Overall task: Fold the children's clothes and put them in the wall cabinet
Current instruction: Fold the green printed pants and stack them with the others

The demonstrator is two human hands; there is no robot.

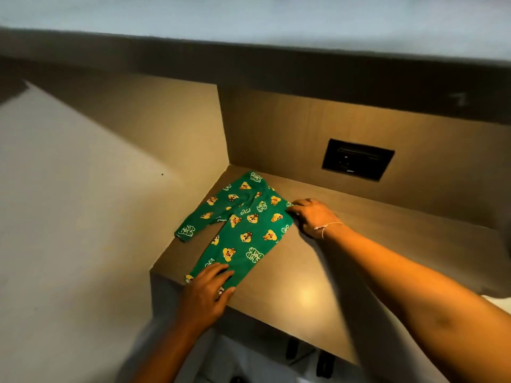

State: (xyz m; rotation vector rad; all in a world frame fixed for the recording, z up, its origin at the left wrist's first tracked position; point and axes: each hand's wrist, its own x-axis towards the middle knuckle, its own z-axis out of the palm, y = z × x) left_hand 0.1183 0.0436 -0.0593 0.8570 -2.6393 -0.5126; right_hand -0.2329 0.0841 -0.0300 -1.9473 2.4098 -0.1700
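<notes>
A pair of small green children's trousers (243,225) with a yellow cartoon print lies spread flat on a wooden counter (345,261), legs apart, one leg pointing left and the other toward the front edge. My left hand (207,291) grips the cuff of the near leg at the counter's front edge, thumb under the fabric. My right hand (315,217) pinches the right corner of the waistband, fingers curled on the cloth. A white string bracelet sits on that wrist.
A wooden side panel (177,128) closes the counter on the left and a wooden back wall (304,128) stands behind. A black wall socket (358,159) is set in the back wall. An overhanging cabinet underside (276,67) runs above. Dark objects show below the counter.
</notes>
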